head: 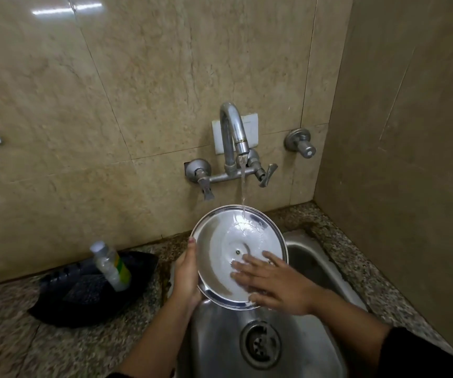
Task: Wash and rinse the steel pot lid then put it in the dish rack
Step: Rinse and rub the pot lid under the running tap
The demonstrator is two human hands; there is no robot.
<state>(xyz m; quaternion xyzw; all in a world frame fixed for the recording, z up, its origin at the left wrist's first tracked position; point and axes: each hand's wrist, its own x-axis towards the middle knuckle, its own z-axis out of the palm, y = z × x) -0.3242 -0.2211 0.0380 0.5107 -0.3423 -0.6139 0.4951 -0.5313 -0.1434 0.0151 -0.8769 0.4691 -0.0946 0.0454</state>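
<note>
Beige wall tiles backed the steel sink, above which my left hand clamped the steel pot lid by its rim under the running tap while my right hand rubbed it flat-palmed: rinsing under way, racking apparently next, no rack visible.
</note>
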